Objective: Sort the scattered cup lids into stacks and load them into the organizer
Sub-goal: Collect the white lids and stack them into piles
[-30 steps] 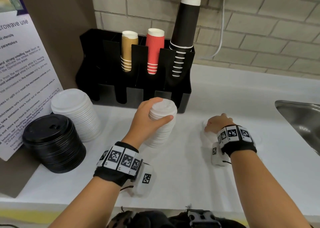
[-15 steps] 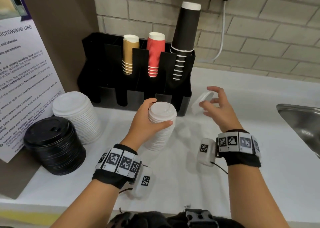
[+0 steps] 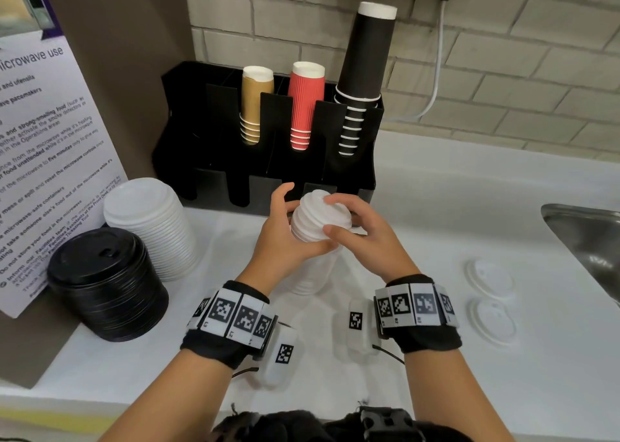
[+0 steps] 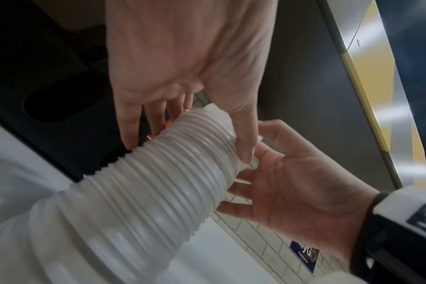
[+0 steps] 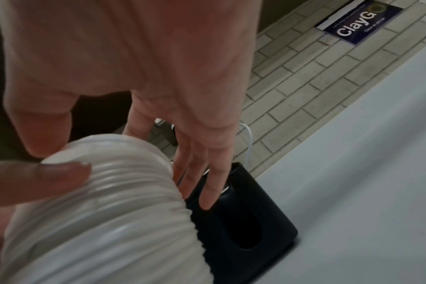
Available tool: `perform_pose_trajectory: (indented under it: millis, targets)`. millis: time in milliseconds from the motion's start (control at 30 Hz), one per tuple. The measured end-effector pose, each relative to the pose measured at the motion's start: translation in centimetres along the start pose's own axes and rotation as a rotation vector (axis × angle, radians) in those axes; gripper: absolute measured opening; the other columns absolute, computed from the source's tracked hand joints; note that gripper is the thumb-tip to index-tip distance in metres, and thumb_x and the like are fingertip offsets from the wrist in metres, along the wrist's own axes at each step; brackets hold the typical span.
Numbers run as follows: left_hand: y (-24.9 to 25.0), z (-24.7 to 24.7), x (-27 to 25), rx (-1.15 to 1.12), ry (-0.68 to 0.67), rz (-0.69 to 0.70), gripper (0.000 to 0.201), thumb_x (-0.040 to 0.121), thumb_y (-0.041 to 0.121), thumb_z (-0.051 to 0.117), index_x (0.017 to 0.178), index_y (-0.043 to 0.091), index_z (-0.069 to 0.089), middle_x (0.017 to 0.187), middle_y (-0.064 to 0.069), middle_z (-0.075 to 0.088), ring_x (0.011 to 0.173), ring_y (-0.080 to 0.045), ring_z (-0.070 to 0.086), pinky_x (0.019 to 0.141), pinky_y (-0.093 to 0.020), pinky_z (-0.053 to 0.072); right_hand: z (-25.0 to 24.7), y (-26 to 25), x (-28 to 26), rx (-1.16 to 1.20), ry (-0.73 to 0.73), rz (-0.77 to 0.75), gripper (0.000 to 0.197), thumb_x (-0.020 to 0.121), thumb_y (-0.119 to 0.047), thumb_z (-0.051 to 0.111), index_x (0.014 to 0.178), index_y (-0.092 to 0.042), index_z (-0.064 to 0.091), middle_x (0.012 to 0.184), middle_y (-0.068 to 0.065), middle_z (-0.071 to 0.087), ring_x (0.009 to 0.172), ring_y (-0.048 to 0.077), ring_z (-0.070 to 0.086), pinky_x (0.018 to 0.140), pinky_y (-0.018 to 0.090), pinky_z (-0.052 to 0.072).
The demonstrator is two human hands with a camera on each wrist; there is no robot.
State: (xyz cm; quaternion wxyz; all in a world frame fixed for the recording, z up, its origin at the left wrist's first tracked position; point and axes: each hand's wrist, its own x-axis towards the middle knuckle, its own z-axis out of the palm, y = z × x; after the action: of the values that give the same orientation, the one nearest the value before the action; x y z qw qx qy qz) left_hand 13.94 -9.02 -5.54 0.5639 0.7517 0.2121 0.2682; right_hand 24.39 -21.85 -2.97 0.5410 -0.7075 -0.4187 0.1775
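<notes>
My left hand (image 3: 310, 217) grips a tall stack of small white lids (image 3: 308, 274) standing on the counter in front of the black organizer (image 3: 268, 173). My right hand (image 3: 330, 215) cups the stack's top, its thumb and fingers round the topmost lid. In the left wrist view the ribbed stack (image 4: 146, 192) sits between the left fingers and thumb, with the right palm (image 4: 292, 182) against its top end. The right wrist view shows the right thumb on the top rim of the stack (image 5: 110, 221). Two loose white lids (image 3: 489, 277) (image 3: 493, 321) lie flat at right.
A wider white lid stack (image 3: 151, 220) and a black lid stack (image 3: 104, 280) stand at left beside a printed notice. The organizer holds tan, red and black cup stacks (image 3: 305, 106). A steel sink (image 3: 587, 240) is at the right edge. A brick wall runs behind.
My right hand picked a loose lid off the counter, lifted it, and brought it left onto the top of the stack. My left hand stayed on the stack.
</notes>
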Motion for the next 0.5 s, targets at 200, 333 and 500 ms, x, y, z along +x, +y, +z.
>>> perform_pose_trajectory:
  millis: [200, 333, 500]
  targets:
    - [-0.17, -0.01, 0.22, -0.009, -0.006, 0.003, 0.114, 0.060, 0.023, 0.091, 0.147, 0.029, 0.019, 0.122, 0.010, 0.053, 0.104, 0.008, 0.050, 0.082, -0.015, 0.043, 0.35, -0.72, 0.16, -0.115, -0.024, -0.041, 0.040, 0.081, -0.015, 0.073, 0.110, -0.041, 0.062, 0.119, -0.008, 0.049, 0.116, 0.007, 0.046, 0.093, 0.022, 0.045]
    - [-0.02, -0.11, 0.07, 0.000, -0.018, 0.027, 0.100, 0.061, 0.021, 0.091, 0.140, 0.035, 0.031, 0.116, 0.019, 0.053, 0.099, 0.016, 0.052, 0.076, -0.011, 0.046, 0.32, -0.90, 0.15, -0.139, -0.048, -0.050, 0.038, 0.080, -0.014, 0.074, 0.111, -0.035, 0.064, 0.121, -0.003, 0.046, 0.117, 0.009, 0.046, 0.091, 0.019, 0.044]
    - [0.51, -0.26, -0.38, 0.011, -0.057, 0.100, 0.062, 0.068, 0.020, 0.087, 0.120, 0.032, 0.056, 0.121, 0.008, 0.057, 0.111, -0.004, 0.054, 0.091, -0.027, 0.051, 0.11, -0.74, -0.14, -0.107, -0.071, -0.024, 0.034, 0.082, -0.023, 0.073, 0.105, -0.046, 0.064, 0.122, -0.011, 0.044, 0.118, 0.009, 0.046, 0.090, 0.020, 0.048]
